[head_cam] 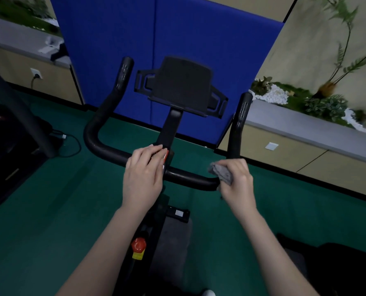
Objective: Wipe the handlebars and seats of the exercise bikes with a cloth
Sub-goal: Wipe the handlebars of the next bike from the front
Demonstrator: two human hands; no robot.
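Head view of an exercise bike's black handlebar, a U-shaped tube whose cross-section runs from left to right in front of the person and whose two ends turn up and away into upright grips. The right hand is curled round a bunched grey cloth and presses it against the right corner of the bar, just where the cross-section bends into the right upright grip. The left hand lies flat, fingers extended and close together, on the centre clamp at the foot of the tablet holder's stem, apparently steadying the bike; it holds nothing. The relation that governs the next stroke: the unwiped upright grip rises directly ahead of and above the cloth, its long axis pointing away from the person, so the right hand is the nearer and need only slide the cloth forward along the tube. The left upright grip stands well apart from both hands. The seat is not clearly in view
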